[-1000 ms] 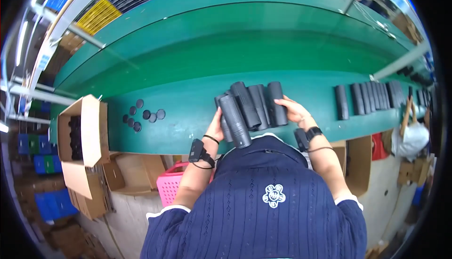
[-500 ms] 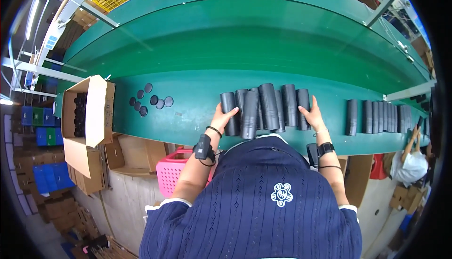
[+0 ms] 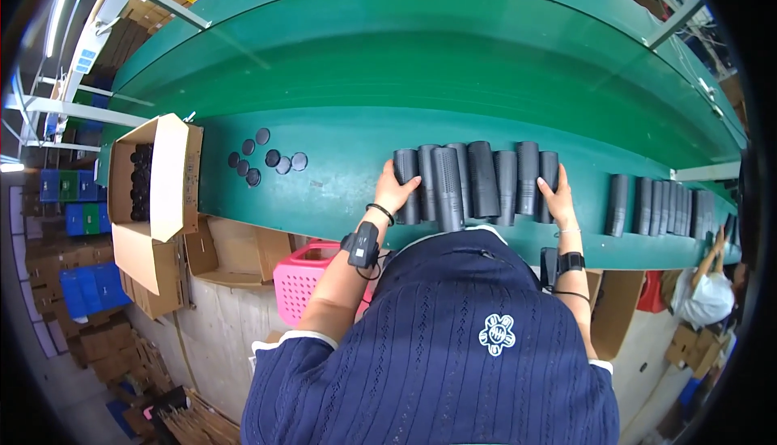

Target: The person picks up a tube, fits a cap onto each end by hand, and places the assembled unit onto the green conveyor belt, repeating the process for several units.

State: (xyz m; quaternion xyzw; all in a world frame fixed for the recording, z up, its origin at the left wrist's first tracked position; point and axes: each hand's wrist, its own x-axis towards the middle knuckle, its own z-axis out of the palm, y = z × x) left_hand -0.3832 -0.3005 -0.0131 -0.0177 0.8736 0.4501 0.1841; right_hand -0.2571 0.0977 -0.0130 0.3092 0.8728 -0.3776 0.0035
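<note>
Several black cylindrical tubes lie side by side on the green bench, pointing away from me, their ends uneven. My left hand (image 3: pixel 394 192) curls round the outer side of the leftmost tube (image 3: pixel 406 171), thumb on top. At the other end, my right hand (image 3: pixel 557 198) grips the rightmost tube (image 3: pixel 548 168) the same way. Between them, one nearer tube (image 3: pixel 447 186) shows rows of small holes and reaches close to my body. The undersides of the tubes are hidden.
Several black round caps (image 3: pixel 282 165) are scattered to the left, beside an open cardboard box (image 3: pixel 174 182) holding more dark pieces. Another row of black tubes (image 3: pixel 664 206) lies at right, near a co-worker (image 3: pixel 702 295). Below the bench edge stands a pink basket (image 3: pixel 303 287).
The tubes between my hands have rolled a little, so holes now show where grooves showed before. Both hands remain at the row's ends. The whole view has shifted slightly.
</note>
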